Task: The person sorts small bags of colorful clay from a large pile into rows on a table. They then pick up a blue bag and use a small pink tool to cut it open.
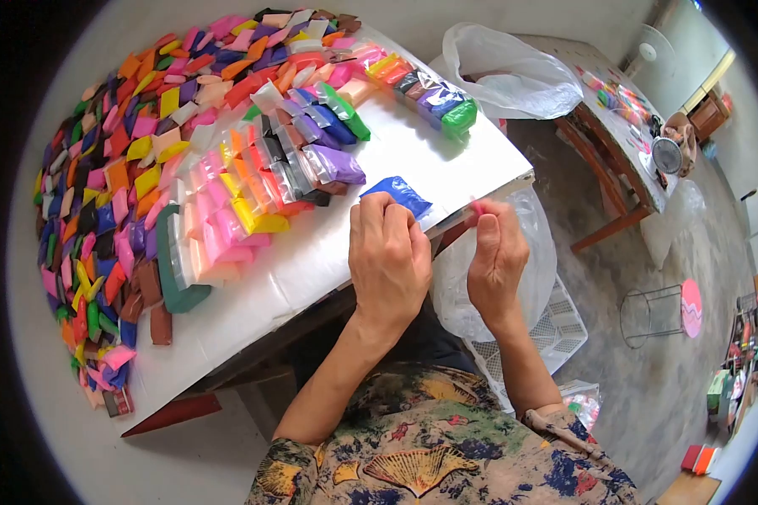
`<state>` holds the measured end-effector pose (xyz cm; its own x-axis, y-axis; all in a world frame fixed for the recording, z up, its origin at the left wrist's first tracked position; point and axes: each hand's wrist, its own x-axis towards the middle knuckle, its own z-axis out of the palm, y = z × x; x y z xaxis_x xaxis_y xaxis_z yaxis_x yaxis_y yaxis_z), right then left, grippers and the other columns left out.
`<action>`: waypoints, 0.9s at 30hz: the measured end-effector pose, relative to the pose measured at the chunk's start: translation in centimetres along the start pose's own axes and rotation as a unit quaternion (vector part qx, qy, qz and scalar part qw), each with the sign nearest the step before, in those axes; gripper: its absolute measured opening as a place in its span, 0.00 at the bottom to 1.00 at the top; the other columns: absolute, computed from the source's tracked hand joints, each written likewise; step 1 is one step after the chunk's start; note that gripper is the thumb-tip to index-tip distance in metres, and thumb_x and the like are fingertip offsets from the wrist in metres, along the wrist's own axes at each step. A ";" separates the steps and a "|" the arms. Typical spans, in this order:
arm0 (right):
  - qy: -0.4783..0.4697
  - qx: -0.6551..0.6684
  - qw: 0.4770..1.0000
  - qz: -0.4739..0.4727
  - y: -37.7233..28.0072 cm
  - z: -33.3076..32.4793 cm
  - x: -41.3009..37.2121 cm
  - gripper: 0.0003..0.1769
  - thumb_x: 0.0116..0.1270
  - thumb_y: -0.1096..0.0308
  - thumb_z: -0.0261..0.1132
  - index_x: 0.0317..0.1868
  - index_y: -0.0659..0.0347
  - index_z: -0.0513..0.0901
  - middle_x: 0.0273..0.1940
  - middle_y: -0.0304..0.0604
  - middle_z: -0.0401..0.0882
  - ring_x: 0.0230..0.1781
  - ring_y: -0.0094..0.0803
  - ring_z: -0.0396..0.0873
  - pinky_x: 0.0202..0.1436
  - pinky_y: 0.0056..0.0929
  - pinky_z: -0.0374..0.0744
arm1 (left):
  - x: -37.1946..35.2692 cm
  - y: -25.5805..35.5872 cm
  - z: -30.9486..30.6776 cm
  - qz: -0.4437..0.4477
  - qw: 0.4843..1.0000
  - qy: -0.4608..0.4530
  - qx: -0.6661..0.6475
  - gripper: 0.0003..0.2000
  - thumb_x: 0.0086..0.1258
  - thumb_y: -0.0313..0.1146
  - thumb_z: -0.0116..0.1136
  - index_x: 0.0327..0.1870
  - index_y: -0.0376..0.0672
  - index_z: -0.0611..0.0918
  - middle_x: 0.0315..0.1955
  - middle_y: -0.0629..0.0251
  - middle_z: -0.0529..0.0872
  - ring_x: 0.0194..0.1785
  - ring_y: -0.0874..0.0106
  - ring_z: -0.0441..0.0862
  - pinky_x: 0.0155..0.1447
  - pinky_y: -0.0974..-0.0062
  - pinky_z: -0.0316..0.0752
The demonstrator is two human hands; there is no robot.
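Observation:
My left hand [387,265] is closed over the table's front edge, knuckles up, and its fingertips are hidden. Just beyond its knuckles a blue clay-like packet [403,195] lies flat on the white tabletop [312,286]. My right hand [497,261] is held in a pinch off the table's corner, with a small bright pink piece [477,205] showing at the thumb and fingertip. To the left of my hands are rows of sorted packets in clear wrappers, among them purple [334,164], yellow [257,217] and dark green [177,273] ones.
A big heap of loose coloured packets [109,210] covers the table's left side. A wrapped multicoloured row [421,93] lies near the far edge. Plastic bags [514,76] hang at the corner, above a white crate [560,324]. A second table [606,143] and a stool [691,308] stand right.

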<state>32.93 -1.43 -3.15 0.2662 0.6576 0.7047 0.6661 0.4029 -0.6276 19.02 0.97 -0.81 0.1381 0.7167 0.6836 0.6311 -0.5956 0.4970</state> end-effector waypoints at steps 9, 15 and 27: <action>-0.016 -0.186 0.980 -0.070 -1.1 -0.5 -0.3 0.05 0.67 0.72 0.66 0.42 0.62 0.81 0.31 0.44 0.74 0.28 0.42 0.77 0.31 0.39 0.74 | 0.8 -0.6 1.4 -0.005 1.000 0.014 -0.024 0.05 0.59 0.18 0.58 0.33 0.31 0.74 0.41 0.49 0.74 0.44 0.50 0.78 0.47 0.55 0.74; -0.041 -0.221 0.963 -0.147 -0.8 -0.1 0.1 0.13 0.58 0.73 0.69 0.45 0.62 0.82 0.34 0.40 0.75 0.33 0.36 0.78 0.33 0.33 0.74 | 1.2 -0.4 1.2 -0.039 0.997 -0.008 -0.061 0.05 0.58 0.17 0.58 0.32 0.31 0.74 0.41 0.49 0.74 0.40 0.51 0.79 0.41 0.57 0.75; -0.065 -0.229 0.959 -0.156 -0.5 0.7 0.8 0.10 0.57 0.74 0.68 0.40 0.61 0.81 0.32 0.41 0.74 0.31 0.35 0.78 0.31 0.33 0.74 | 1.3 -0.9 0.9 -0.040 0.994 -0.040 -0.092 0.04 0.60 0.17 0.57 0.33 0.30 0.74 0.42 0.49 0.74 0.40 0.50 0.78 0.42 0.56 0.75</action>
<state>32.28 -0.65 -2.46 -0.0648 0.6367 0.7684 0.9430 0.2908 -0.1615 19.34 2.70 -0.85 0.1570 0.7866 0.5972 0.4932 -0.5864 0.6426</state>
